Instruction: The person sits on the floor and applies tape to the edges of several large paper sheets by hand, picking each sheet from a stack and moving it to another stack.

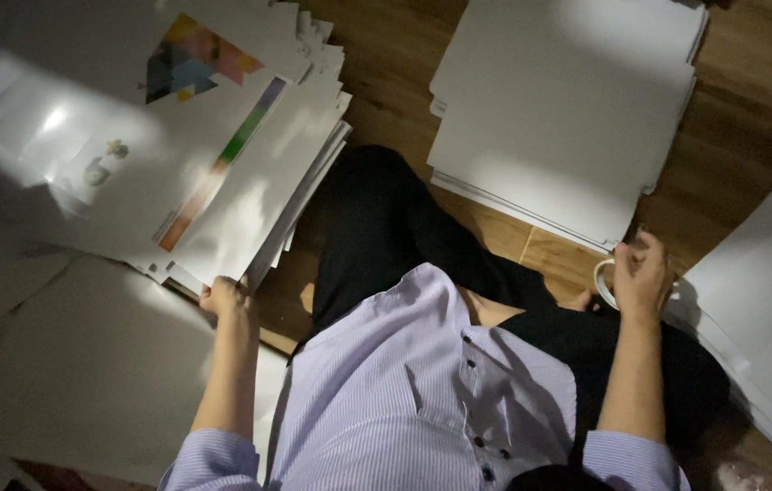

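My left hand grips the near edge of a stack of large white printed sheets with coloured bars and shapes, lifted at the left. My right hand is closed around a white roll of tape just above my right knee, next to the near edge of a plain white sheet stack on the wooden floor. My legs in black trousers lie between the two stacks.
More white sheets lie at the right edge. A large pale board rests on the floor under my left arm. Brown wooden floor shows between the piles. The scene is dim.
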